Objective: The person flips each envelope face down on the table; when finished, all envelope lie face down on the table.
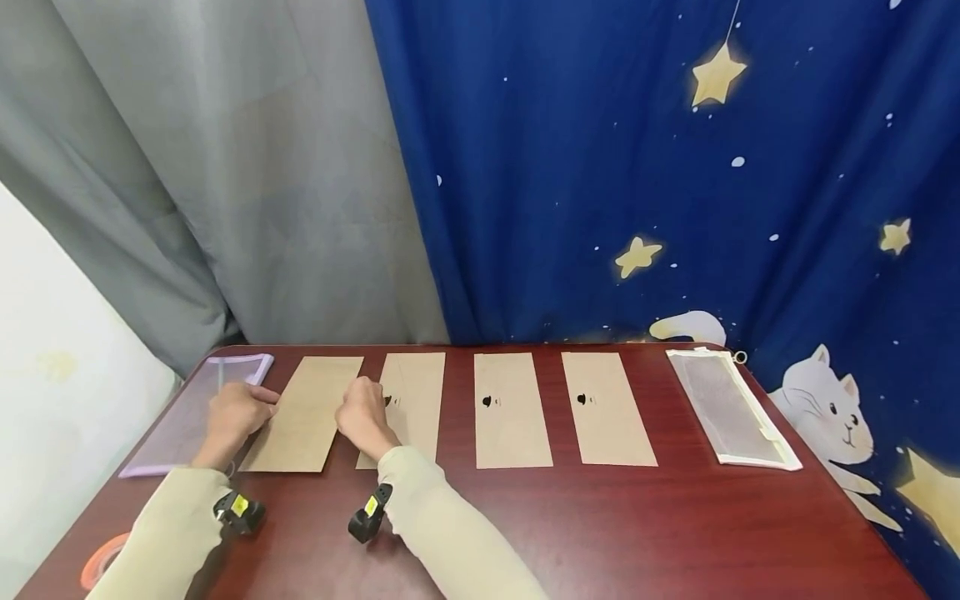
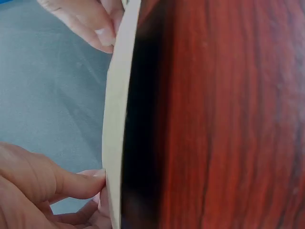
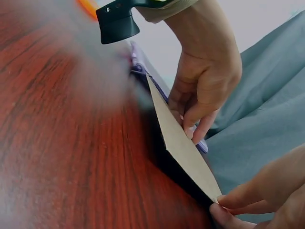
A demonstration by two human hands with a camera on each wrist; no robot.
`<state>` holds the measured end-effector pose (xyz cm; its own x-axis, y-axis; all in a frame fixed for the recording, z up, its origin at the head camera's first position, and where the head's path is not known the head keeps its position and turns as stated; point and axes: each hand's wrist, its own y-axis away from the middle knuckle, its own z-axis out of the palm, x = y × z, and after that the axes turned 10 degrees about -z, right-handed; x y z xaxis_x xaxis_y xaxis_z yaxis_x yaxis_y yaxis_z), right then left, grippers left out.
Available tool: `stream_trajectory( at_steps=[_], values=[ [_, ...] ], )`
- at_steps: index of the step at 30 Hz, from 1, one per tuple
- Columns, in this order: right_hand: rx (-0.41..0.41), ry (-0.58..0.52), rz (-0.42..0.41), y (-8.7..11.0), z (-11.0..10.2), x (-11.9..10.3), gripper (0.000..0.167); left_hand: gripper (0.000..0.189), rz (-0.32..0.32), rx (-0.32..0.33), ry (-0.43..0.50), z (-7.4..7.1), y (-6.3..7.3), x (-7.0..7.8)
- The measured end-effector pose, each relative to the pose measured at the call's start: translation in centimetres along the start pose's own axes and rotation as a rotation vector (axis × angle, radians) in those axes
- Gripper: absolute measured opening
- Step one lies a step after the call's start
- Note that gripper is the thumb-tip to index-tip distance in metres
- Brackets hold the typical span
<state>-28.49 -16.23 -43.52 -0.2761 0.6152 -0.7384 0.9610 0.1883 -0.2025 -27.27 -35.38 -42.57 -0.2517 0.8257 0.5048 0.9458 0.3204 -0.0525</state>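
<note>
A plain brown kraft-paper rectangle (image 1: pixel 307 412) is held slightly above the table toward the left; whether it is a single sheet, an envelope or a booklet I cannot tell. My left hand (image 1: pixel 236 414) pinches its left edge between thumb and fingers, as the left wrist view also shows. On the opposite edge, my right hand (image 1: pixel 365 414) pinches it with thumb and fingertips, seen at the lower right of the right wrist view. Behind the right hand lies a similar kraft rectangle (image 1: pixel 420 400) with a small black hat print, partly covered by that hand.
Two more hat-printed rectangles, a middle one (image 1: pixel 513 433) and a right one (image 1: pixel 615 433), lie in the same row. A purple-edged mesh pouch (image 1: pixel 168 421) is at the left, a white-edged one (image 1: pixel 731 408) at the far right. An orange ring-shaped roll (image 1: pixel 101 560) sits near the left forearm.
</note>
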Motion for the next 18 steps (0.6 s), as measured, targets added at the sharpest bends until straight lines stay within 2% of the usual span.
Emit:
stream_trajectory(
  at_steps=[8,14,18],
  values=[
    [-0.050,0.005,0.003,-0.6,-0.7,-0.1,0.054,0.022,0.026,0.035,-0.025,0.3,-0.2,0.7],
    [-0.068,-0.005,0.009,-0.4,-1.2,-0.3,0.055,0.024,0.013,0.034,-0.032,0.3,0.0,1.0],
    [-0.099,-0.055,0.028,0.2,-1.8,-0.8,0.059,0.021,0.002,0.032,-0.033,-0.1,0.3,1.0]
  ],
)
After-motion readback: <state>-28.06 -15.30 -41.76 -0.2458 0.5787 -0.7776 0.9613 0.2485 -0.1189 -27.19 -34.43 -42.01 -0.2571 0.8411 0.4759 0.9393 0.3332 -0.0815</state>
